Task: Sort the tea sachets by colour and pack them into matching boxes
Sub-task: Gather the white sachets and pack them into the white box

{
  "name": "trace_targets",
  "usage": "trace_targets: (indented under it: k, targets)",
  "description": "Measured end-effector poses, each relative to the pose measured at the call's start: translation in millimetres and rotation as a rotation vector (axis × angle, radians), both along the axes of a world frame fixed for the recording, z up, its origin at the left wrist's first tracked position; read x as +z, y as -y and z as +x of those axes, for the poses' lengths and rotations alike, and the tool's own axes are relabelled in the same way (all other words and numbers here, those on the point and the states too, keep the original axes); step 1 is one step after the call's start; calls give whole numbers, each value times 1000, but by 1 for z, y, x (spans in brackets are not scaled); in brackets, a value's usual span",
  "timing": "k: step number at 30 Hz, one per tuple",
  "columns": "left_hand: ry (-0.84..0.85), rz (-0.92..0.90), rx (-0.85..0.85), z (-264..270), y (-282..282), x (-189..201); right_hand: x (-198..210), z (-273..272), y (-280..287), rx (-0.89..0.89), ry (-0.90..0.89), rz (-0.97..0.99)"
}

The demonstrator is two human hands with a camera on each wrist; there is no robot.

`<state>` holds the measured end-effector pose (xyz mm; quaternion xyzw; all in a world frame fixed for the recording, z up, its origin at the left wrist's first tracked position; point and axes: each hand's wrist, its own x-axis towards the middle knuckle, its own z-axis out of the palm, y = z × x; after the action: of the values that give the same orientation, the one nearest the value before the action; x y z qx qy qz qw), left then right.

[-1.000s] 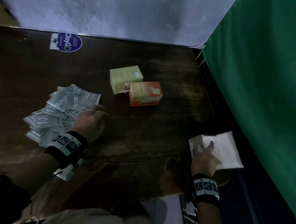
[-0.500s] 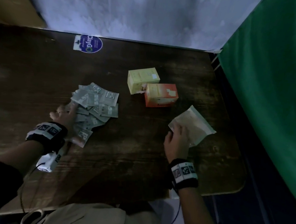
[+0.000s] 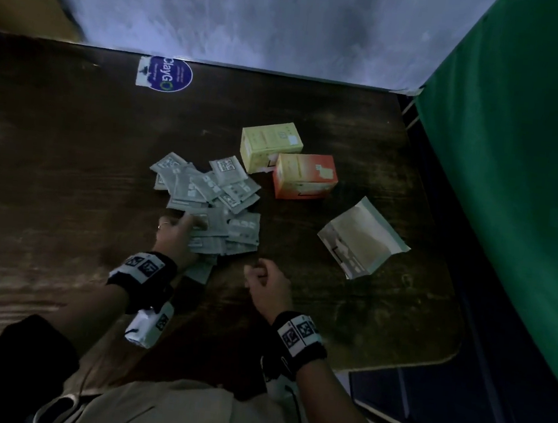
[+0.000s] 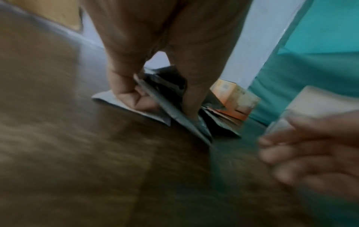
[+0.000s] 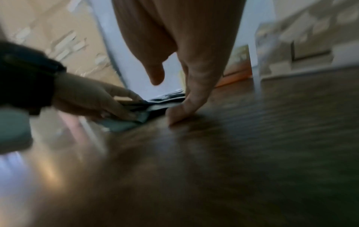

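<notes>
A loose pile of grey tea sachets (image 3: 208,197) lies on the dark wooden table (image 3: 69,161). Behind it to the right stand a yellow box (image 3: 269,145) and an orange box (image 3: 305,178). My left hand (image 3: 193,228) is on the near edge of the pile. In the left wrist view my left hand (image 4: 165,107) has its fingers curled and pinches sachets (image 4: 174,121) against the thumb. My right hand (image 3: 257,274) hovers just right of the pile, loosely curled and holding nothing. In the right wrist view one fingertip of my right hand (image 5: 167,95) touches the table beside the sachets (image 5: 159,106).
A pale resealable pouch (image 3: 364,242) lies flat at the right, near the table's right edge. A round blue sticker (image 3: 168,74) marks the far side. A white wall (image 3: 256,16) closes the back and a green curtain (image 3: 516,167) hangs along the right.
My right hand has let go of the pouch and moved left to the pile. The pouch now lies flat on the table. My left hand shifted to the pile's near edge.
</notes>
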<state>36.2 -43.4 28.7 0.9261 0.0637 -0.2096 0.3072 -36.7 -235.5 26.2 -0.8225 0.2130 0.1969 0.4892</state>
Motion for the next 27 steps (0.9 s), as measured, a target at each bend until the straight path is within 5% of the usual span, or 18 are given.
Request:
trace_targets:
  k: [5,13,19,27]
  targets:
    - [-35,-116,-129,-11,30,5,-3,23,-14,-345,-167,426]
    - [-42,-242,-349,-15,58,3,3,19,18,-353,-204,405]
    - [-62,-340,-308,-13,73,8,11,13,33,-451,-203,453]
    - [-81,-298,-224,9,72,20,0,11,46,-369,-25,303]
